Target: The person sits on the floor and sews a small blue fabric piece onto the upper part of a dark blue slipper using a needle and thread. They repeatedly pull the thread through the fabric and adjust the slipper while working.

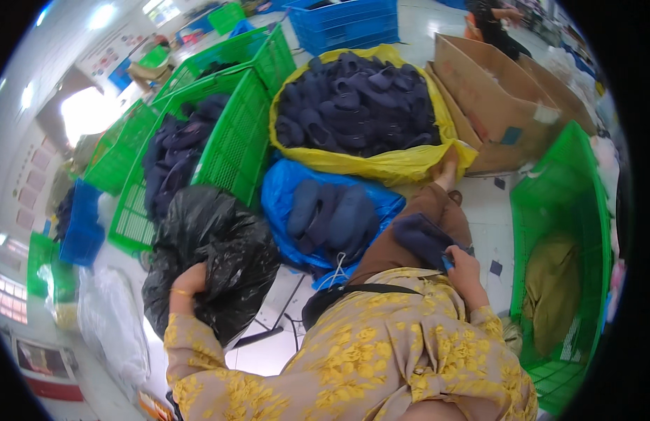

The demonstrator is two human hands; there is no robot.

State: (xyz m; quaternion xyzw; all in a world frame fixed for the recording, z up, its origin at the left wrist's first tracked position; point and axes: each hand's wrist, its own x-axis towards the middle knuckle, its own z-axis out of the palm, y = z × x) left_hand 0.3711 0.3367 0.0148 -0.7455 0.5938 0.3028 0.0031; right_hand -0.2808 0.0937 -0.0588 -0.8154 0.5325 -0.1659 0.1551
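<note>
Fingers of the right hand (464, 270) pinch a dark navy fabric piece (422, 238); left hand (190, 281) grips a crinkled black bag (216, 256).

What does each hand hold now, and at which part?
The left hand grips the black plastic bag at its lower side. The right hand holds a dark blue fabric piece at its near edge.

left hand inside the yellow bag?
No, the left hand grips the black plastic bag, while the yellow bag of dark blue pieces lies farther ahead, untouched by it.
</note>
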